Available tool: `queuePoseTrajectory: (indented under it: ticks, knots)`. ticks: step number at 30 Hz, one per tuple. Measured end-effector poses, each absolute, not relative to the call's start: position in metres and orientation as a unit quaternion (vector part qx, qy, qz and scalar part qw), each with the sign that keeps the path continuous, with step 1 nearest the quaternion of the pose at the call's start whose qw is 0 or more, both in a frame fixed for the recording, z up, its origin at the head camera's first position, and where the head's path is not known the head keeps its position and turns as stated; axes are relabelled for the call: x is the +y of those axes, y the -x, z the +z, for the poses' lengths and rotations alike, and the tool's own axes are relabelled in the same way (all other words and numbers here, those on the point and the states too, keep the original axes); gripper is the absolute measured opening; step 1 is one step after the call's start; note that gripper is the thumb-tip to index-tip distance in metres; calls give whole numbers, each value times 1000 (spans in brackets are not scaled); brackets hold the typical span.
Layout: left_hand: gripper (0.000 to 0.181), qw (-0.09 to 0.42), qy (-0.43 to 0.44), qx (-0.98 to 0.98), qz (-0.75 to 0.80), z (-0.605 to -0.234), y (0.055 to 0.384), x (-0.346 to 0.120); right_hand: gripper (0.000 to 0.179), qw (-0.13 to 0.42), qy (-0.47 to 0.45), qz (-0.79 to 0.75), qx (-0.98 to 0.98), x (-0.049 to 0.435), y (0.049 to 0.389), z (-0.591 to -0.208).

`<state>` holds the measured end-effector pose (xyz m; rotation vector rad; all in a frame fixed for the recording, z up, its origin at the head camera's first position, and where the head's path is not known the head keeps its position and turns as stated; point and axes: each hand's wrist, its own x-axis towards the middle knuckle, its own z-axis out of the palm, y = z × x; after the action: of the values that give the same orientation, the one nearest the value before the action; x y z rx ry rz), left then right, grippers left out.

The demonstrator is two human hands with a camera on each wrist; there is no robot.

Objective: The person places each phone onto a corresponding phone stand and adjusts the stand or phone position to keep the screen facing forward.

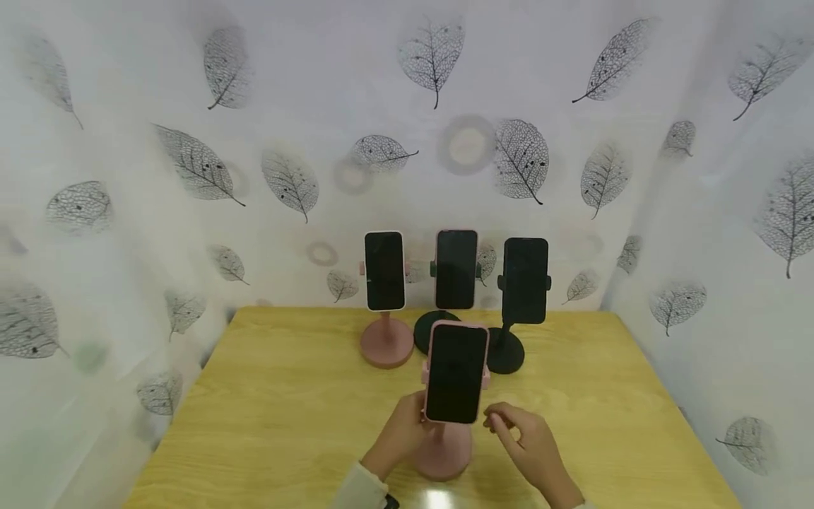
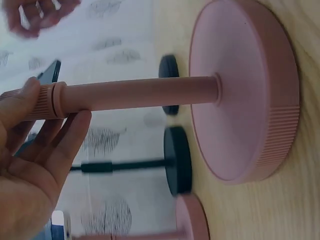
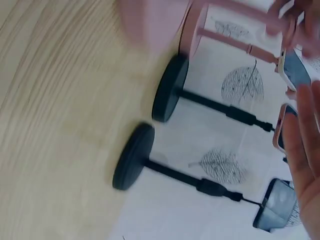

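A pink phone stand [image 1: 447, 456] rises from the near part of the table, bearing a pink-cased phone [image 1: 456, 373] with a dark screen. Below the phone my left hand [image 1: 402, 433] grips the stand's ribbed collar; in the left wrist view the thumb and fingers [image 2: 70, 145] wrap that collar at the top of the smooth pole [image 2: 145, 94]. The round base rests on the wood. My right hand [image 1: 526, 440] hovers just right of the phone's lower edge, fingers loosely bent and holding nothing; its fingers [image 3: 300, 155] also show in the right wrist view.
Behind stand three more holders with phones: a pink one [image 1: 386, 345] at left, a dark green one [image 1: 427, 332] in the middle and a black one [image 1: 506, 353] at right. A leaf-patterned white curtain [image 1: 394, 198] hangs along the back of the wooden table [image 1: 286, 396].
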<state>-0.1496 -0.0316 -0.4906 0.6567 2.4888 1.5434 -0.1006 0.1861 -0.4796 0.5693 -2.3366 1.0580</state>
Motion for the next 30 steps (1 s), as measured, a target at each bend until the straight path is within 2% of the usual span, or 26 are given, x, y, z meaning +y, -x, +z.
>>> queuePoseTrajectory:
  ticks: [4,8,15,24,30]
  knots:
    - [17,37,-186,834,518,-491,139,-68,15,219,-201,327,-897,194,90,-484]
    - [12,1,-126,849,513,-489,141,-105,14,205,-190,323,-904,195,86,-482]
    - [11,-75,-47,879,468,-485,174,-162,14,217,-183,301,-910,191,92,-486]
    - [21,-88,-29,889,449,-486,240,-198,14,202,-196,298,-912,187,98,-495]
    - [25,-67,-19,894,442,-484,271,-207,12,180,-188,309,-915,185,98,-492]
